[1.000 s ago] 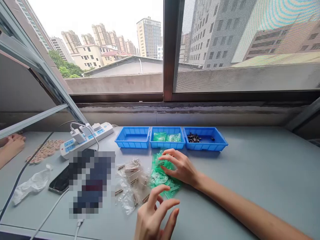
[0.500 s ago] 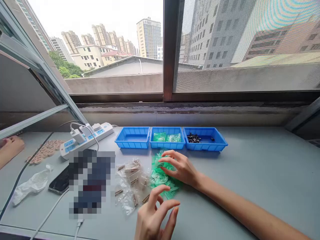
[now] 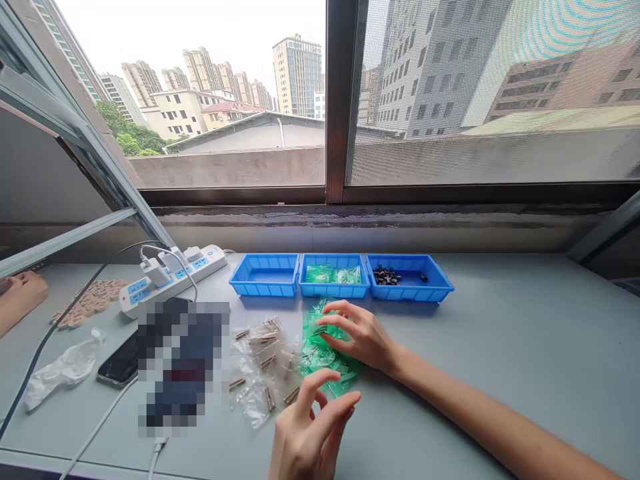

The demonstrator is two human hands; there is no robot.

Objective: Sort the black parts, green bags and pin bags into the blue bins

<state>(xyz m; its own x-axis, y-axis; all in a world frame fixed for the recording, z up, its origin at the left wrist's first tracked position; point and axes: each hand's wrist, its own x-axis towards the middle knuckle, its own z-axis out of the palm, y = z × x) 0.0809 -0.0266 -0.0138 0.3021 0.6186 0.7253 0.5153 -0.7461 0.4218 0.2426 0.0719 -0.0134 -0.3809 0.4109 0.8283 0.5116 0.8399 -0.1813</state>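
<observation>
Green plastic packets (image 3: 320, 357) lie piled on the table in the middle. Over the pile's right side rests my right hand (image 3: 357, 333), its fingers curved and apart, touching the packets with nothing gripped. Nearer the front edge, my left hand (image 3: 315, 423) is raised with bent fingers, a gap between thumb and index finger and nothing in it. Clear bags with brown stick-like pieces (image 3: 267, 363) are spread left of the green pile. Behind stand three blue trays: the left one (image 3: 265, 291) is bare, the middle one (image 3: 334, 291) holds green packets, the right one (image 3: 413, 294) holds small black parts.
A white power strip (image 3: 175, 280) with plugs and cables stands at the left. Near it lie a black phone (image 3: 120, 360), a blurred-out dark object (image 3: 187, 373), crumpled white tissue (image 3: 67, 370) and tan pieces (image 3: 90, 300). Another person's hand (image 3: 25, 293) is at the far left.
The thumb and fingers of my left hand have shifted slightly. My right hand stays at the green packets.
</observation>
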